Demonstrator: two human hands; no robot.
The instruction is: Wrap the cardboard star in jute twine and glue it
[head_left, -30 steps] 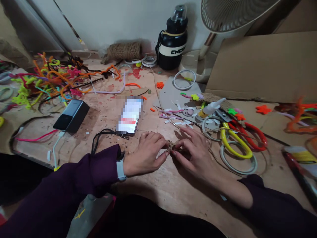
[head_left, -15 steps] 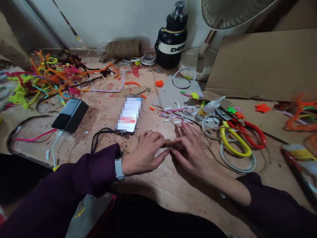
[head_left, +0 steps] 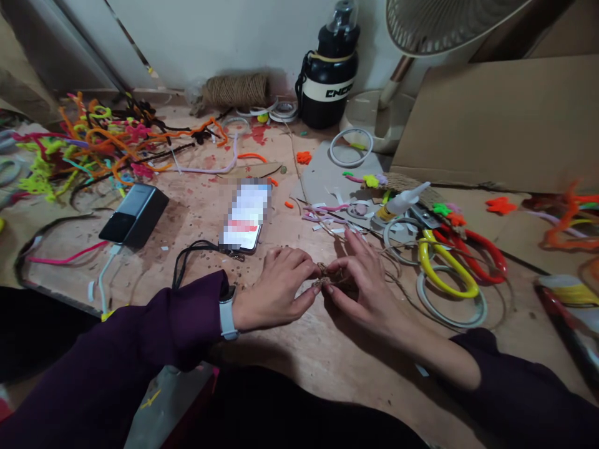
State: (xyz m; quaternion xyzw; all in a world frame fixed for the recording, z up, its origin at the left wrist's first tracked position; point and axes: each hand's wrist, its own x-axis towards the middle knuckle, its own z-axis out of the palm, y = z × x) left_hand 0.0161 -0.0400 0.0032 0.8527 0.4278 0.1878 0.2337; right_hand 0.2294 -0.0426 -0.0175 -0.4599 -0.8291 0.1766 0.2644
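Note:
Between my fingertips is a small knotted piece of brown twine (head_left: 322,274), partly hidden by the fingers. My left hand (head_left: 278,287) pinches it from the left with thumb and forefinger. From the other side, my right hand (head_left: 358,280) grips it between thumb and forefinger, its other fingers raised. A strand of jute twine (head_left: 302,178) runs from the back of the table toward my right hand. Just beyond that hand lie white paper scraps (head_left: 322,215), scissors (head_left: 449,234) with red and yellow handles, and a glue bottle (head_left: 402,202).
A lit phone (head_left: 246,218) and a power bank (head_left: 133,215) with a cable lie to the left. Tangled pipe cleaners (head_left: 116,137) fill the back left. A twine spool (head_left: 238,90), a black bottle (head_left: 327,81), a fan (head_left: 384,112) and a cardboard sheet (head_left: 505,118) stand behind.
The view has shifted slightly, so everything sits a little further right. Both hands keep their pinch, and slightly more of the twine piece shows between the fingertips.

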